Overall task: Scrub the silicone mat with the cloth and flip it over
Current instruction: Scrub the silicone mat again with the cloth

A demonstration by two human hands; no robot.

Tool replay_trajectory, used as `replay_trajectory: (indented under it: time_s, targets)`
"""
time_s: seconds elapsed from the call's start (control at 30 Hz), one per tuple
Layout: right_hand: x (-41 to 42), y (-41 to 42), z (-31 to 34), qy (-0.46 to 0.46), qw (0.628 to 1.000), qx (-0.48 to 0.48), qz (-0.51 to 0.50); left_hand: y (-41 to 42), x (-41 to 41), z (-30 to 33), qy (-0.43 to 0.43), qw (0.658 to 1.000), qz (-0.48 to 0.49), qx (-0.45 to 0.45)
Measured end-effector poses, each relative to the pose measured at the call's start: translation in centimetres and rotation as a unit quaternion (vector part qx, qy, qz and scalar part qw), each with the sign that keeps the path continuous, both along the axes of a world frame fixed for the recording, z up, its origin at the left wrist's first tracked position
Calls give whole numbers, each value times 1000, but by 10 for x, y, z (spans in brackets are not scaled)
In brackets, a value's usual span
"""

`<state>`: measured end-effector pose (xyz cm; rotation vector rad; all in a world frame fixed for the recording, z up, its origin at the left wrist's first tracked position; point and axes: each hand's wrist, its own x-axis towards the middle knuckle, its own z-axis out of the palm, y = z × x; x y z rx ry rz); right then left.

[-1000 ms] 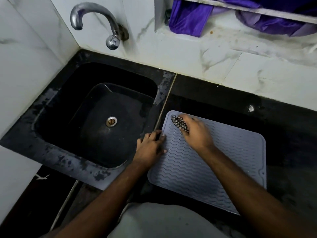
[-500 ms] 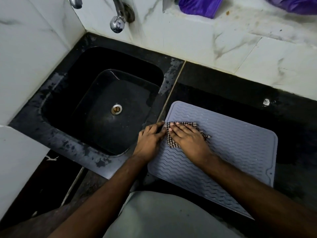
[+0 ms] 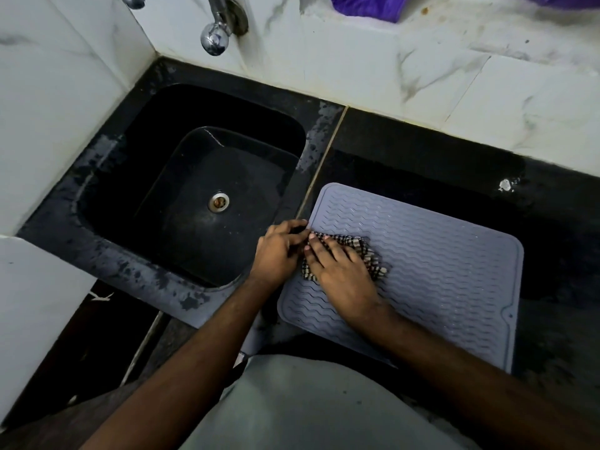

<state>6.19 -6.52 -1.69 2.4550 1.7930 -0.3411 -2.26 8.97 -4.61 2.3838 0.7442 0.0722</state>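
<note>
A grey silicone mat (image 3: 448, 271) with wavy ridges lies flat on the black counter, right of the sink. A small checked cloth (image 3: 368, 251) sits on the mat's left part. My right hand (image 3: 341, 274) lies flat on the cloth with its fingers spread toward the mat's left edge, pressing it down. My left hand (image 3: 279, 251) rests at that left edge, fingers curled on the rim, touching the right hand's fingertips.
A black sink (image 3: 194, 190) with a metal drain (image 3: 219, 202) sits left of the mat. A chrome tap (image 3: 216, 34) juts from the marble wall above it. Purple fabric (image 3: 367, 4) hangs at the top. The wet black counter (image 3: 454, 164) extends behind and right of the mat.
My right hand drew the cloth from the mat's far left corner down toward the middle of its left edge. The left hand stayed on the edge. The view tilted down.
</note>
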Motion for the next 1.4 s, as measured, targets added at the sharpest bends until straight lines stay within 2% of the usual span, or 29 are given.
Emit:
replay_trajectory:
  time_s: [0.13, 0.27, 0.43, 0.6, 0.87, 0.97, 1.07, 1.17, 1.27, 1.4]
  targets:
    - [-2, 2, 8, -26, 1000, -5, -3, -5, -1, 3, 12, 1000, 8, 23]
    - [7, -8, 13, -22, 1000, 4, 2, -7, 3, 15, 100, 985, -36, 138]
    - [23, -40, 19, -26, 999, -16, -16, -22, 6, 19, 130, 966, -20, 223]
    - [30, -75, 21, -48, 998, -35, -37, -32, 10, 23, 142, 958, 1, 249]
    - [33, -111, 29, -41, 993, -52, -95, -44, 15, 26, 155, 949, -24, 273]
    - [32, -99, 36, -10, 991, -21, -133, -44, 23, 20, 107, 965, -59, 233]
    - [31, -79, 45, 23, 980, 57, -188, -48, 28, 17, 1, 990, -97, 105]
    - [25, -52, 41, 60, 981, 107, -151, -49, 31, 13, -18, 995, -91, -39]
    - [11, -31, 24, 74, 990, 97, -64, -38, 26, 6, -22, 995, -81, -60]
    - [4, -32, 11, 56, 991, 94, -82, -34, 26, 6, -8, 994, -82, -68]
